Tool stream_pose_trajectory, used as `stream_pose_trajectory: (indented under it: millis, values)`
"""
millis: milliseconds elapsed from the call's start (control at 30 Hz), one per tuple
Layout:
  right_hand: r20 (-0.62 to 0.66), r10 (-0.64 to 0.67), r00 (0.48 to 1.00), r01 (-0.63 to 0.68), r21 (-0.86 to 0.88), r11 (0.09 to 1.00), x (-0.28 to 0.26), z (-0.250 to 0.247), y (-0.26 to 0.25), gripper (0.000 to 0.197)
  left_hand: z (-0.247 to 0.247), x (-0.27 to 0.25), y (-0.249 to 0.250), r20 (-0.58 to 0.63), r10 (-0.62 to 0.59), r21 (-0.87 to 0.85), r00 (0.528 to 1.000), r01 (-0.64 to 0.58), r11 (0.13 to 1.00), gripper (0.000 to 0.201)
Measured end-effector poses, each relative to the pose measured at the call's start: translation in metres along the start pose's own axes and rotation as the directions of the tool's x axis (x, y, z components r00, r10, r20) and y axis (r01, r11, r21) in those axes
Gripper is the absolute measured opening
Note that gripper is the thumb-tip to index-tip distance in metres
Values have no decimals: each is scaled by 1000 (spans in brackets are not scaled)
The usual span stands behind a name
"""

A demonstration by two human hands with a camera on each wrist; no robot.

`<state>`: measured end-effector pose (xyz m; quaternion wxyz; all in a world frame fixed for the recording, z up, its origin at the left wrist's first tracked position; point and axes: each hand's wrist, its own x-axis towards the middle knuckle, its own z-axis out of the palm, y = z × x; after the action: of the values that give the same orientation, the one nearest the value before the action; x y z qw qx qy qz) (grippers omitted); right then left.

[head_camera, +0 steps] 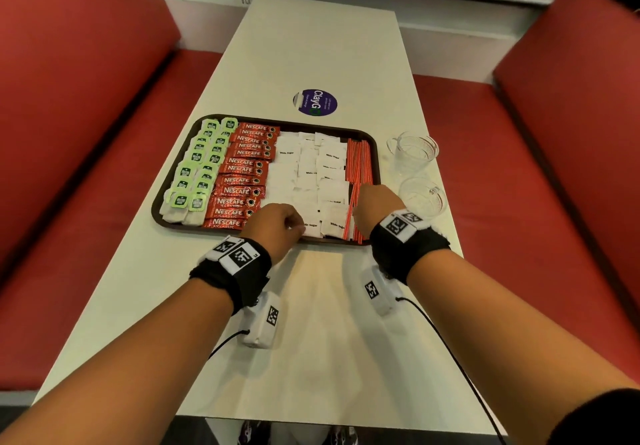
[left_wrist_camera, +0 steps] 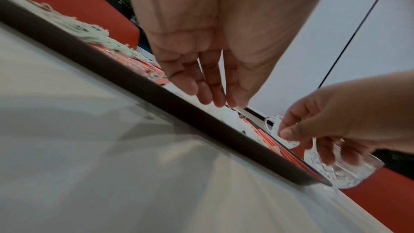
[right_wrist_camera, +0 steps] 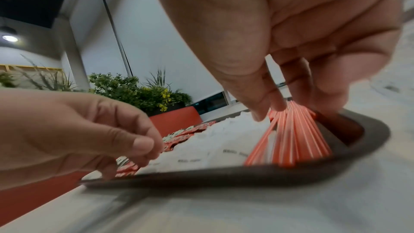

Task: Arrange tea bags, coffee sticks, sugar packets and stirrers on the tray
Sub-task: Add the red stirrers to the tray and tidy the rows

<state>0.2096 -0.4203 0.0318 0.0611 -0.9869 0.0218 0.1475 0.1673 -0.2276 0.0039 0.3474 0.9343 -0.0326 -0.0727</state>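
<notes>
Two hands work at the near edge of our dark brown plastic tray (head_camera: 157, 202), which sits on the long white table (head_camera: 311, 323). Our left hand (head_camera: 275, 226) hovers over the nearest white paper sugar packets (head_camera: 313, 181), its fingers (left_wrist_camera: 208, 93) hanging fairly straight with the tips just at the packets; we see nothing pinched in it, so we read it as loosely open. Our right hand (head_camera: 375, 205) is down on the bundle of thin red-and-white striped stirrers (head_camera: 360, 160) in the tray's right lane, fingers curled, the thumb and fingertips (right_wrist_camera: 277, 104) pressed against the sticks where they fan out at the near end.

Farther in, the red Nescafe coffee sticks (head_camera: 242, 174) lie stacked in a column left of the sugar, and the green-tagged tea bags (head_camera: 201, 164) fill the far-left lane in two rows. Beside the tray's right rim stand two clear cut-glass cups (head_camera: 414, 151), and beyond its far edge sits a round purple sticker (head_camera: 315, 102).

All four kinds seem to be on the tray already, so we judge this a final tidying step. Next we need to squeeze the splayed stirrers parallel and square up the loose sugar packets without disturbing the neighbouring columns.
</notes>
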Motion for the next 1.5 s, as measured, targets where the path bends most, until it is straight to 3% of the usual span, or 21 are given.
stream_pose_trajectory:
  millis: [100,267,367,533,633,733,1033,1267,1500]
  values:
    - [-21,-61,998,62,36,997,-11,16,-3,21,-5,-4,-9,-21,-19,-10,1000,19,1000,10]
    - [-88,4,996,12,176,984,-15,29,-5,14,-6,-11,-16,-49,-34,-15,998,34,999,11]
    - [-88,32,996,-13,210,978,-17,30,-1,23,-5,-14,-14,-53,64,36,997,-62,997,12]
    - [-117,16,993,8,198,980,-19,30,4,17,14,-13,17,171,265,190,949,-295,936,34]
    - [-135,-3,991,27,178,984,-19,31,4,14,27,-11,33,303,286,316,909,-380,869,40]
    - [-150,8,989,22,191,981,-17,34,5,13,37,-10,36,355,250,396,901,-387,833,39]
    - [-196,2,981,39,206,978,-18,42,10,24,47,-9,36,314,202,461,928,-335,822,41]
    - [-218,29,975,17,210,978,-16,42,16,17,47,-9,38,302,184,496,935,-319,808,41]
    - [-32,42,999,-35,188,982,-13,44,17,40,49,-6,42,280,172,485,945,-294,824,42]
